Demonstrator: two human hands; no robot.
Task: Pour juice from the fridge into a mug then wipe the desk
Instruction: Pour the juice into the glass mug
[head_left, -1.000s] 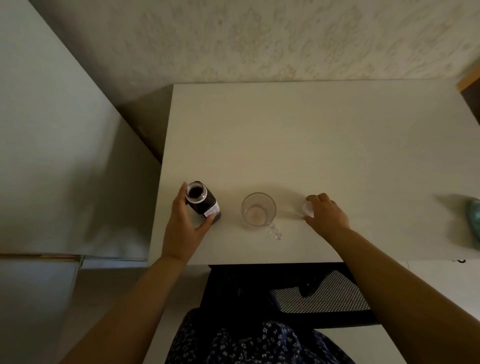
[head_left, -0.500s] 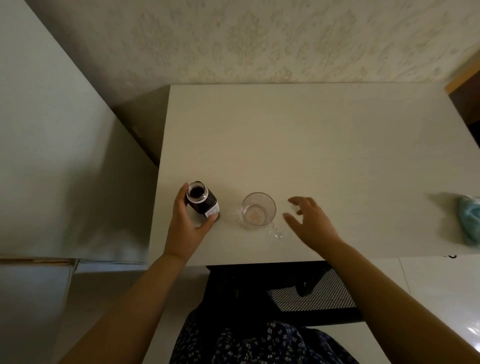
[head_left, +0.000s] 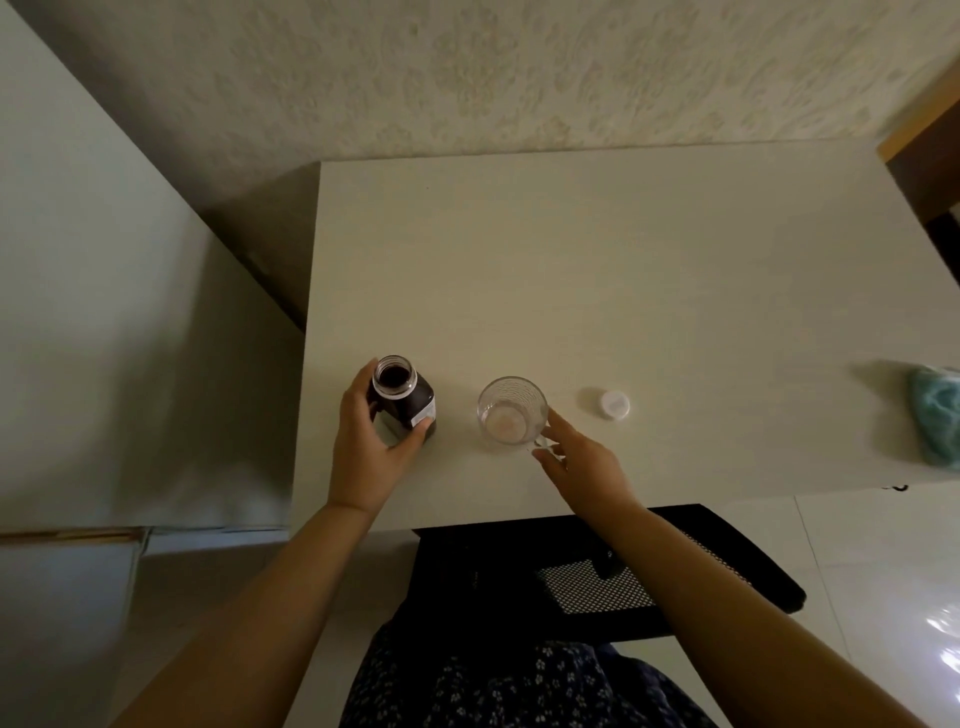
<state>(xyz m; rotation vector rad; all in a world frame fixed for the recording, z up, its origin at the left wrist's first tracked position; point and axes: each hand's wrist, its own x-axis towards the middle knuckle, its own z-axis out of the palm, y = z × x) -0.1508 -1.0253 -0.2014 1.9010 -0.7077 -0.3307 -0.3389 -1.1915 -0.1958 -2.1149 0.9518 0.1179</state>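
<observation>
Two grips, head view: we've got the left grip (head_left: 363, 457) and the right grip (head_left: 587, 467) on bare forearms over the near edge of the table (head_left: 597, 270), one either side of the mug (head_left: 511, 410).
Left grip: clasped round the juice bottle (head_left: 402, 400), with the fingers up its left side and the thumb pressed low on the right, by the white label.
Juice bottle: upright on the table near the front left corner, mouth uncovered, and we can see dark liquid up in the neck.
Mug: clear ribbed glass, standing just right of the bottle and apart from it, with a faint pinkish tinge at the base. Its handle points toward us and to the right.
Right grip: released, fingers stretched out, forefinger tip at the mug's right wall and thumb just below the handle. Whether skin meets glass we cannot tell.
Cap (head_left: 614, 404): small and white, lying flat on the table right of the mug, apart from the right grip.
Cloth (head_left: 937, 415): teal, bunched at the table's right side, cut off by the frame edge.
Under the table: a black mesh chair (head_left: 597, 587) at the near edge, with dark flower-print fabric (head_left: 493, 686) below it.
Left of the table: a tall pale panel (head_left: 104, 312). What it belongs to we cannot say.
Behind: patterned wallpaper (head_left: 519, 78).
</observation>
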